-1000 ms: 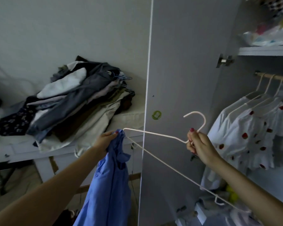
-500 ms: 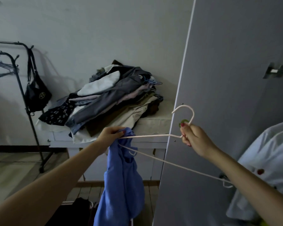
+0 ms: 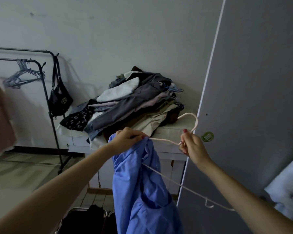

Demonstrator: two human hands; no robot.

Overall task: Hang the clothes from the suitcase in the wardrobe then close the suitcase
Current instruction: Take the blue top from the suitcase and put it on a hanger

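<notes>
Left hand (image 3: 128, 139): we gripped the blue shirt (image 3: 142, 191).
Right hand (image 3: 192, 147): we gripped the pink hanger (image 3: 166, 141).
Left to do: hang shirt in wardrobe, close suitcase.

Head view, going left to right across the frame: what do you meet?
Pink garment → empty hangers → black bag → clothes pile → left hand → right hand → green sticker → white garment.

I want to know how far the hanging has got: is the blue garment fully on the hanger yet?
Not yet. Only one end of the hanger is inside the blue garment, where the left hand grips; the rest is bare, held by the right hand.
</notes>
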